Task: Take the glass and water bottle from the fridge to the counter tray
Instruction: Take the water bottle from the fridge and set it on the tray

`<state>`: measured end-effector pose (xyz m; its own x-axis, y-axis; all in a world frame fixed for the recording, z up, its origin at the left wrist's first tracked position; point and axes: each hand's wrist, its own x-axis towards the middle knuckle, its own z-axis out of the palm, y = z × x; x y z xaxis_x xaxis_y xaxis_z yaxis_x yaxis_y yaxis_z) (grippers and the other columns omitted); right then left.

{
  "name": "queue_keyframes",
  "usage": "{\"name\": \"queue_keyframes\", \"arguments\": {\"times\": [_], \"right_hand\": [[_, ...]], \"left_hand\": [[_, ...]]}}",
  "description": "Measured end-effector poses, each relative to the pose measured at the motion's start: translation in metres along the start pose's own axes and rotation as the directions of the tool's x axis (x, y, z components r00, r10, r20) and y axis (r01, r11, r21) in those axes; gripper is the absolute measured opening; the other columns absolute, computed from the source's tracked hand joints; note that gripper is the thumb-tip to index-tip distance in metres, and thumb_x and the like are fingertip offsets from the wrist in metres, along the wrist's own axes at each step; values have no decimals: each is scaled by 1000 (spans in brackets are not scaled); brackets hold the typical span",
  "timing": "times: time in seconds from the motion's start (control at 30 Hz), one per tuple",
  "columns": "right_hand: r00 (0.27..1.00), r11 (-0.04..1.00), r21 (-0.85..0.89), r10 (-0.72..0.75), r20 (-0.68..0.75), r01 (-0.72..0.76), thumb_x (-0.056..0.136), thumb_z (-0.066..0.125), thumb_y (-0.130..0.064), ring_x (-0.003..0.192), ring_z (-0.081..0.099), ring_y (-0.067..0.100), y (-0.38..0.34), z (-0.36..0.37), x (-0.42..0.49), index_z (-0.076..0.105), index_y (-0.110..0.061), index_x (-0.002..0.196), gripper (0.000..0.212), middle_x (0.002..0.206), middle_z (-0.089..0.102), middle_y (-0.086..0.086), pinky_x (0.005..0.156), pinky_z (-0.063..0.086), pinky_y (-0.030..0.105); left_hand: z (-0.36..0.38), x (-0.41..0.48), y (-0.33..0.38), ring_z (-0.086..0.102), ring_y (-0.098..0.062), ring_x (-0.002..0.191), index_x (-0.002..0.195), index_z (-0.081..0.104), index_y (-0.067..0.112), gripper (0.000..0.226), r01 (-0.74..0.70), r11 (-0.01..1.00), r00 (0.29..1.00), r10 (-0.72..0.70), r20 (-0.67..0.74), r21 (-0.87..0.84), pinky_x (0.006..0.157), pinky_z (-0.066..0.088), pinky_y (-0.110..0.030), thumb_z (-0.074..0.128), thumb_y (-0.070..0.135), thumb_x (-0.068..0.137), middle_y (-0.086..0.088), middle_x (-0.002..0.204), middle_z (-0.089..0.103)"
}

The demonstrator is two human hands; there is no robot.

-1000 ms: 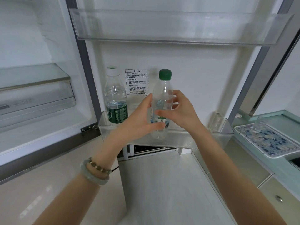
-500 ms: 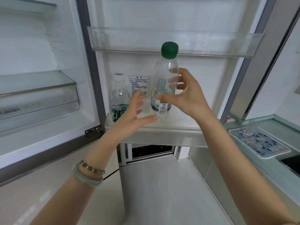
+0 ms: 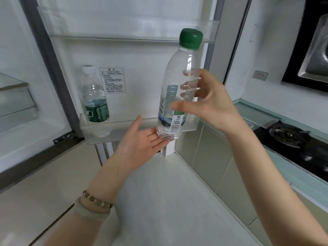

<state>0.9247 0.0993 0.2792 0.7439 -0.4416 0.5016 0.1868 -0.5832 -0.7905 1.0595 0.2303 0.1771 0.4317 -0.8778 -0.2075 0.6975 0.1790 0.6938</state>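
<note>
The water bottle (image 3: 174, 89), clear with a green cap (image 3: 191, 38), is out of the fridge door and in the air in front of it, tilted slightly with the cap leaning right. Our right hand (image 3: 211, 102) grasps it around the middle, thumb in front and fingers showing through the plastic behind. Our left hand (image 3: 140, 144) is spread flat, palm up, with its fingertips (image 3: 159, 139) just under the bottle's base; we cannot tell whether they touch it. 1 other bottle (image 3: 95, 96), white-capped with a dark green label, stands in the door shelf (image 3: 124, 128).

We see neither glass nor tray here; to the right there is only counter with a gas hob (image 3: 291, 137). The grip looks light, mostly fingertips, so we judge a cold, smooth bottle could slip as we swing it right. Its tall cap could also clip the upper door shelf (image 3: 124, 36) if we lift further.
</note>
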Motion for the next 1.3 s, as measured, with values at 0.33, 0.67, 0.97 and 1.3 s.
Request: {"name": "queue_keyframes", "arguments": {"times": [0.33,0.67,0.97,1.3], "right_hand": [[977,969,-158,172,-129,-192,57,87,-35,97,63,3,50,-41,-86,55,-26,119,71,105,66,-14,85,52,25],[904,905,-181,329,-273,-384,58,89,-31,99,62,8,85,-62,-128,54,-27,120,71,106,65,-13,87,54,42],[855,878,-154,379,-354,-454,54,87,-40,101,62,14,122,-101,-116,53,-29,120,75,108,65,-11,85,54,45],[838,877,-139,377,-396,-460,57,90,-32,101,62,10,200,-197,-66,53,-26,121,74,106,64,-16,84,55,44]], "left_hand": [[9,35,-108,65,-35,113,127,52,-10,74,311,948,947,-305,97,-59,81,58,-39,41,56,95,-26,123,64],[11,63,-159,64,-35,115,135,42,-10,76,475,880,873,-468,141,-19,86,55,-40,42,54,95,-26,127,62],[39,116,-176,54,-38,127,136,41,-11,73,510,859,849,-511,135,39,98,47,-43,40,51,98,-28,130,59],[102,242,-208,54,-39,127,131,47,-11,71,516,854,839,-520,159,69,98,47,-43,40,52,97,-28,128,60]]}}
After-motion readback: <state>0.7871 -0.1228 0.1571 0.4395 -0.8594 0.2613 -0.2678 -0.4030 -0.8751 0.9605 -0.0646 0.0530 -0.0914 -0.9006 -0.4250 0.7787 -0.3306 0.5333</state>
